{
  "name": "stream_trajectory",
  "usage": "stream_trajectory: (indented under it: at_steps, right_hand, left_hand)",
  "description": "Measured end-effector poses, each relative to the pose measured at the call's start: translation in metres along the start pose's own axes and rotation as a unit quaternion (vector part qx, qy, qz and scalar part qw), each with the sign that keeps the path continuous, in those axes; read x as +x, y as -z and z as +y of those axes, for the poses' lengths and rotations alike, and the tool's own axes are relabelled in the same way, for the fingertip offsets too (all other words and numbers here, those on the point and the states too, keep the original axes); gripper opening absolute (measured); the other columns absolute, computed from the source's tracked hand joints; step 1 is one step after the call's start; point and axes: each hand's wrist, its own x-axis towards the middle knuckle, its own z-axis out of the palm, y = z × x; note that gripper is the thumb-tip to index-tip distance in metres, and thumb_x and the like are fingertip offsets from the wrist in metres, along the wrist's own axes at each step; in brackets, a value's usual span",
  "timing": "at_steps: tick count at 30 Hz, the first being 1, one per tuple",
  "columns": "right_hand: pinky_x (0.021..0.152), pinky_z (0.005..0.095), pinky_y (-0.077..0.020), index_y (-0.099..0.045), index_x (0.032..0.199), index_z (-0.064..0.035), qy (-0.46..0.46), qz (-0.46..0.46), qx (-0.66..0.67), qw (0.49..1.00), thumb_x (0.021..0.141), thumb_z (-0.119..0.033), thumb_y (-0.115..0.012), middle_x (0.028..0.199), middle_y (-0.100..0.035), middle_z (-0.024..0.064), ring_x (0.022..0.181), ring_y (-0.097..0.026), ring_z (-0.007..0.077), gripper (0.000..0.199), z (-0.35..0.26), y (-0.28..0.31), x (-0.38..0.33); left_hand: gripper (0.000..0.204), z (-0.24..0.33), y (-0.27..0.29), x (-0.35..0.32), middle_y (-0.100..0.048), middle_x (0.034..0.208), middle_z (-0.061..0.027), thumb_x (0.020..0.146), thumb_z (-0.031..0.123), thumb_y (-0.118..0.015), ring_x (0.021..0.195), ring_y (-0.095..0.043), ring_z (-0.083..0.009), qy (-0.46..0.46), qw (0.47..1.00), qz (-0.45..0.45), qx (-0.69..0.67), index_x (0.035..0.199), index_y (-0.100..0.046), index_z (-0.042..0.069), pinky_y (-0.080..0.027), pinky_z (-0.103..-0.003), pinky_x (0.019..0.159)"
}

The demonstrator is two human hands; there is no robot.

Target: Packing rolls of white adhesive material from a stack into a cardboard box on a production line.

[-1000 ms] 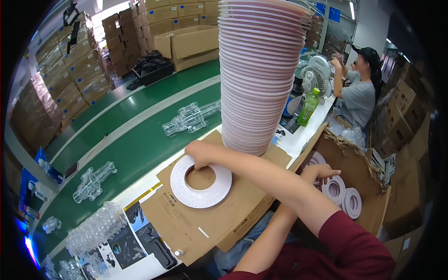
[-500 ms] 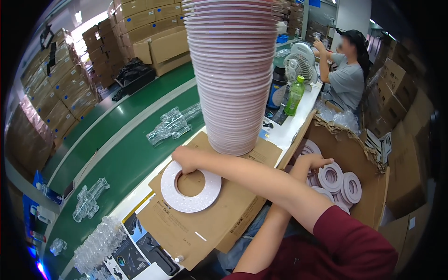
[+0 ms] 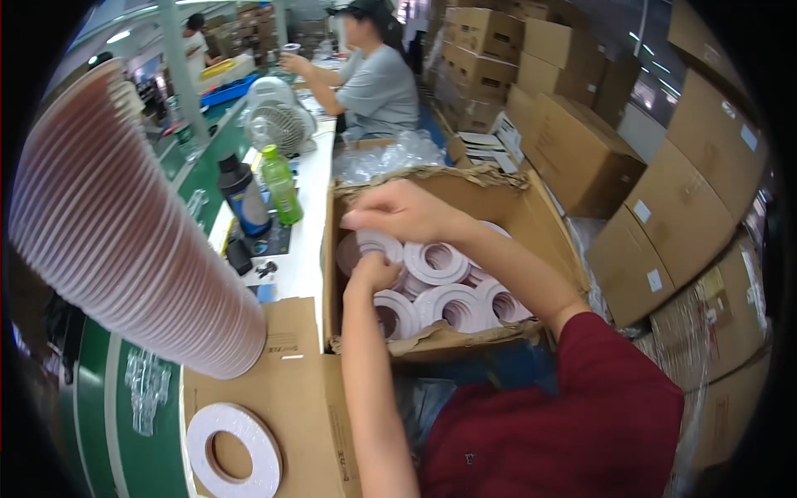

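Note:
Inside the cardboard box [image 3: 573, 249] lie several stacks of flat pale pink-white rings [image 3: 452, 307]. My left hand [image 3: 378, 272] reaches into the box at its left side, with the fingers closed on a pale ring [image 3: 380, 242]. Just above it, my right hand [image 3: 398, 209] hovers over the rings with bent fingers, smeared by motion; whether it holds anything cannot be made out. On a cardboard sheet [image 3: 307, 365] at the lower left rests a larger flat white ring [image 3: 264, 448], untouched by either hand.
A tall, leaning stack of pinkish ring-edged pieces [image 3: 149, 232] rises beside the large ring. Behind it stand a dark bottle [image 3: 242, 199], a green bottle [image 3: 282, 187] and a white fan [image 3: 278, 120]. A co-worker [image 3: 378, 87] sits farther back. Cartons [image 3: 573, 153] are piled at right.
My view has swung right toward the box. My right hand has left the large ring and come over the box. My left hand, formerly extended over the rings, now grips one.

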Motion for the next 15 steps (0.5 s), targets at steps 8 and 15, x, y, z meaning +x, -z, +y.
stream_trajectory:
  at_steps: [8, 15]
  right_hand:
    - [0.095, 0.0393, -0.0471, -0.045, 0.137, -0.0045, -0.249, -0.15, -0.211, 0.934, 0.069, -0.033, -0.079, 0.12, -0.059, 0.0244, 0.106, -0.061, 0.0342, 0.081, 0.214, -0.026, -0.175]
    - [0.091, 0.0439, -0.0491, -0.048, 0.134, -0.0065, -0.337, -0.195, -0.166, 0.906, 0.065, -0.034, -0.079, 0.119, -0.062, 0.0211, 0.108, -0.061, 0.0357, 0.081, 0.212, -0.055, -0.167]
  left_hand:
    - [0.03, 0.003, 0.011, -0.023, -0.069, 0.105, -0.0144, 0.075, 0.008, -0.069, 0.107, -0.063, -0.0313, 0.081, 0.996, 0.029, 0.016, 0.105, -0.071, 0.011, -0.043, -0.044, 0.098]
    - [0.035, -0.026, -0.008, -0.016, -0.069, 0.106, -0.0158, 0.078, 0.018, -0.071, 0.106, -0.063, -0.0322, 0.001, 0.991, 0.135, 0.019, 0.111, -0.068, 0.009, -0.049, -0.041, 0.093]
